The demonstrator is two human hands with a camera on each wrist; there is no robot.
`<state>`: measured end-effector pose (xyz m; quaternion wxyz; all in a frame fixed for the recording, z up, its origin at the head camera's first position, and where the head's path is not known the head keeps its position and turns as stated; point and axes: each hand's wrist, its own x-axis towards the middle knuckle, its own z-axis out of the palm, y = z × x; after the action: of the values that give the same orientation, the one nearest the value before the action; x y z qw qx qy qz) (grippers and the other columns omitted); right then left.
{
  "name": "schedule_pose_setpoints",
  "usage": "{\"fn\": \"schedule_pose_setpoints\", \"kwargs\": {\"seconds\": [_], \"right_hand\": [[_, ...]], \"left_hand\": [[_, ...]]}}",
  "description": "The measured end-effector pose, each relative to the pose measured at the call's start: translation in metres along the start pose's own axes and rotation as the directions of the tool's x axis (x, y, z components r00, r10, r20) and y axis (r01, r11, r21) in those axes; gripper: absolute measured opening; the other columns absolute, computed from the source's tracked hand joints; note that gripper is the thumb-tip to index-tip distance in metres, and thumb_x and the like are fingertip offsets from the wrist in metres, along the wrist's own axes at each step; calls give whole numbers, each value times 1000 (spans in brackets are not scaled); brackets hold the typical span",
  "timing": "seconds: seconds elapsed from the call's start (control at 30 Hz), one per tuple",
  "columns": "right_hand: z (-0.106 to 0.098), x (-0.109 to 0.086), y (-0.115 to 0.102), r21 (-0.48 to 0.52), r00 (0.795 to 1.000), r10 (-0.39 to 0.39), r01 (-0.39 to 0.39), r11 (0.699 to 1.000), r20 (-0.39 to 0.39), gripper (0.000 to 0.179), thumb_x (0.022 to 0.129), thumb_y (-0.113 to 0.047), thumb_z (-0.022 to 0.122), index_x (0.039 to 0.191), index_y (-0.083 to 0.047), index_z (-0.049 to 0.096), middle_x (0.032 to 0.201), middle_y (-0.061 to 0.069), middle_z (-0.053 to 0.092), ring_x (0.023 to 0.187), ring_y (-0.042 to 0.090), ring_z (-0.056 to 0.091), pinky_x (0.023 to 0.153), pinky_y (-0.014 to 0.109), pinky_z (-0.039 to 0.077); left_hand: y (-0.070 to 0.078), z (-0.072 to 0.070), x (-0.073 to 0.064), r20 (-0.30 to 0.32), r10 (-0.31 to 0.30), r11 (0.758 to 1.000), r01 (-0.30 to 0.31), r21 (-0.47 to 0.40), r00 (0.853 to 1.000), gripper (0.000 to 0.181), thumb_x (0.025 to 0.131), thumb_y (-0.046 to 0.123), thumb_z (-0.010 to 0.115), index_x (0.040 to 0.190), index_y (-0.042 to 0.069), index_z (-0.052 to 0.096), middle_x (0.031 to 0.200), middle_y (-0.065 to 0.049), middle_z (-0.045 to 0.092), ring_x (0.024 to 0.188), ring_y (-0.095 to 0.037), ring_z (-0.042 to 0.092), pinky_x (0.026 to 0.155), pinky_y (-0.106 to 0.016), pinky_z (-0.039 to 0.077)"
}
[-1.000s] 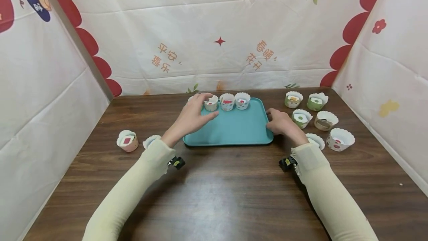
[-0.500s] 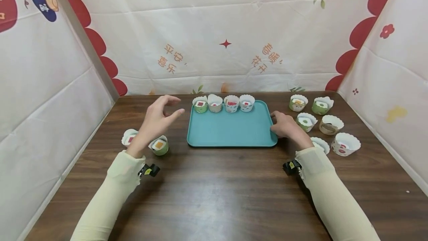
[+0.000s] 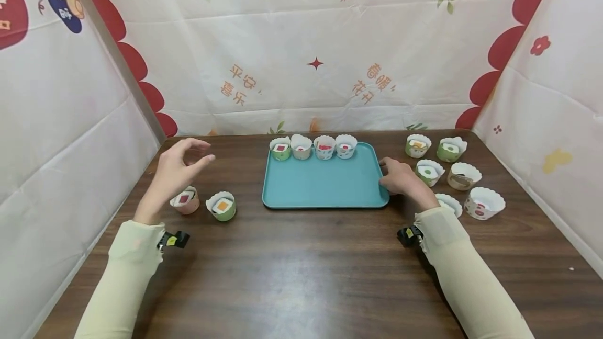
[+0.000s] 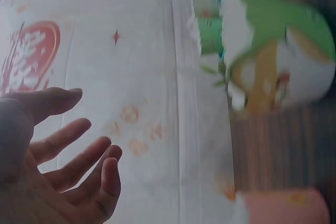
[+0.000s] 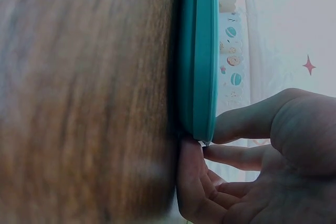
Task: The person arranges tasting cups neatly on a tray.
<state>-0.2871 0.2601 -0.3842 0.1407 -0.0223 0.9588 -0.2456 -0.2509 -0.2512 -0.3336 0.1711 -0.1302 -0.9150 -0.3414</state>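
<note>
In the head view my left hand, fingers apart and loosely bent, hovers empty over the table's left side. Just beyond its wrist stands a pink paper baking cup with a white piece bearing a dark red square. Beside that is a green paper cup with an orange-squared piece, large in the left wrist view. My right hand pinches the right edge of a teal tray; the right wrist view shows the thumb over the rim and fingers below it. Several filled paper cups, including a green one, line the tray's back edge.
Several more paper cups stand right of the tray, among them a brown one and a white one; one is partly hidden by my right wrist. Printed white cloth walls the brown table at back and sides.
My left hand has moved left from over the tray's back left cups, past the green cup, to near the pink cup. My right hand has stayed at the tray's edge.
</note>
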Motion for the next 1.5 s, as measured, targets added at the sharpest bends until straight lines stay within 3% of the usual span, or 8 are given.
{"fn": "schedule_pose_setpoints", "kwargs": {"seconds": [0.17, 0.37, 0.57, 0.8, 1.03, 1.17, 1.33, 1.5], "right_hand": [[5, 1, -4, -5, 1000, -17, 17, 1000, 5, 61, 95, -6, 47, 152, 9, 34, 145, 36, 46, 103, 37, 59, 67, 30, 53], [4, 2, -4, -4, 1000, -14, 14, 1000, 9, 62, 95, -6, 46, 153, 9, 34, 145, 36, 46, 101, 37, 59, 67, 29, 52], [-3, 0, 0, -18, 1000, 16, -15, 1000, 11, 64, 93, -5, 47, 153, 10, 31, 144, 38, 45, 101, 39, 57, 67, 31, 52], [-3, 1, 1, -14, 999, 26, -26, 1000, 19, 65, 93, -5, 47, 153, 11, 30, 143, 38, 45, 99, 37, 58, 64, 27, 51], [-2, 2, 0, -6, 1000, 23, -23, 1000, 20, 64, 93, -5, 47, 153, 11, 30, 142, 38, 45, 99, 37, 59, 64, 28, 51], [-2, 2, 0, -13, 1000, 21, -20, 1000, 18, 64, 93, -5, 47, 153, 11, 31, 143, 38, 45, 101, 38, 58, 65, 28, 51], [-1, 2, 1, -9, 1000, 20, -19, 1000, 18, 64, 93, -5, 48, 153, 11, 31, 142, 38, 45, 100, 38, 59, 64, 27, 52], [-1, 3, 1, -10, 1000, 21, -21, 1000, 12, 64, 93, -5, 49, 152, 11, 32, 142, 38, 46, 100, 38, 59, 65, 27, 52]], "left_hand": [[-19, -22, -8, 29, -97, 994, 95, 59, 995, 40, 96, 38, 74, 127, 13, 67, 122, -13, 72, 103, -28, 69, 77, -14, 50], [-33, -36, -8, 176, -141, 984, 120, 128, 974, 56, 92, 42, 78, 135, 10, 62, 133, -20, 66, 120, -40, 64, 94, -49, 55], [-37, -39, -1, 382, -188, 975, 125, 184, 905, 76, 90, 49, 78, 147, 7, 50, 147, -24, 54, 135, -45, 51, 109, -65, 46], [-40, -42, -5, 515, -203, 973, 116, 197, 833, 87, 87, 46, 81, 153, 4, 41, 152, -29, 45, 136, -47, 49, 108, -65, 47], [-39, -43, -11, 632, -250, 968, 202, 148, 734, 90, 83, 38, 86, 154, 6, 40, 147, -26, 52, 131, -40, 55, 105, -48, 50], [-40, -41, -13, 667, -267, 960, 254, 119, 696, 89, 79, 30, 89, 151, 4, 43, 133, -20, 60, 117, -29, 56, 92, -35, 51], [-41, -38, -13, 667, -243, 970, 192, 151, 705, 76, 78, 21, 88, 143, 2, 51, 113, -16, 64, 103, -24, 58, 83, -29, 50], [-43, -37, -13, 646, -238, 969, 129, 212, 725, 69, 79, 16, 87, 138, 2, 55, 118, -18, 64, 105, -28, 59, 86, -30, 48]]}}
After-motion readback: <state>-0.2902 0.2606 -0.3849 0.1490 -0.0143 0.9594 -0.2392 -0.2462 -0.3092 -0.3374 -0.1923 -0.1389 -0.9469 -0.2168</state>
